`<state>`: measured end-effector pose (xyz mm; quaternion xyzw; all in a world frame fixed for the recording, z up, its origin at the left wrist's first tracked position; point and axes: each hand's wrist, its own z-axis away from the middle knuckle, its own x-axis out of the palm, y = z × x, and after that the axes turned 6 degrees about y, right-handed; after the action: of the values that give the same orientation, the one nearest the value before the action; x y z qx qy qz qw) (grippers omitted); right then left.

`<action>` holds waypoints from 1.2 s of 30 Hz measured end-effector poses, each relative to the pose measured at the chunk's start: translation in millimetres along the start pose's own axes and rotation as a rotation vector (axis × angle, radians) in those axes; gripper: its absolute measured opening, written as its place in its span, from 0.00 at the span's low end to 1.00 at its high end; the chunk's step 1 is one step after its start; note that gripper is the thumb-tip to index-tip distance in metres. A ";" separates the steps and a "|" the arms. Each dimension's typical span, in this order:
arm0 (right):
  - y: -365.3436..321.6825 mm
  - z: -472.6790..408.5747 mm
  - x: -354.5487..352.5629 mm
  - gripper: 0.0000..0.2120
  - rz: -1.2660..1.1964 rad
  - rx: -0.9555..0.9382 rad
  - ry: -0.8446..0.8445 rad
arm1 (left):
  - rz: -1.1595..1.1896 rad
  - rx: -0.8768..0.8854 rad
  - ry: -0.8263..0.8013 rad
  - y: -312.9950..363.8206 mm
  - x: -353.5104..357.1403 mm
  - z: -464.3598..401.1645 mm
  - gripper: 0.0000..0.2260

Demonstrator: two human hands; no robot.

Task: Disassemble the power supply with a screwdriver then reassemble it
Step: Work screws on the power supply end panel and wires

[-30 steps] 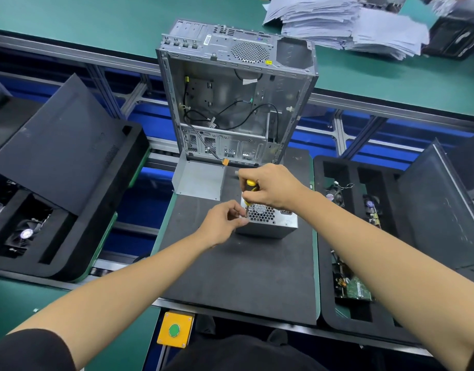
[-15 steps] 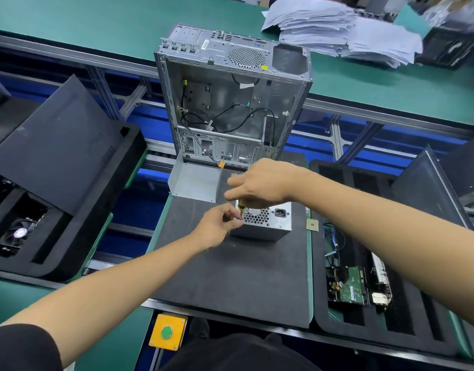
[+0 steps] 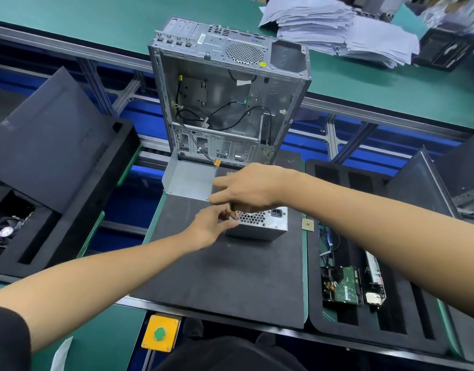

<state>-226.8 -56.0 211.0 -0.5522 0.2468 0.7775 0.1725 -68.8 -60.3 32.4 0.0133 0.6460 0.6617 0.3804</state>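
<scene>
Head view; looks steeply down, close over mat (image 3: 230, 277)

The light is bright and even, and seems to come from above. Shadows are soft and faint on the black mat (image 3: 230, 277). The paper stack (image 3: 337, 25) at the top right looks blurry. Straight rails bend near the edges. The middle is sharp.
</scene>
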 end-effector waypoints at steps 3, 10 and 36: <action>3.4 -1.7 0.2 0.08 0.048 0.112 0.019 | 0.023 0.054 0.010 -1.5 -0.9 2.6 0.04; 4.4 0.2 7.3 0.13 0.108 0.151 0.005 | 0.045 0.071 0.012 -0.5 -1.7 2.8 0.05; -15.3 1.4 7.6 0.04 -0.007 0.308 0.015 | 0.062 0.054 0.024 6.6 -5.5 8.4 0.05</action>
<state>-222.2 -42.8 201.3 -0.5260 0.3623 0.7256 0.2560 -63.8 -55.3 42.1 0.0357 0.6674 0.6557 0.3512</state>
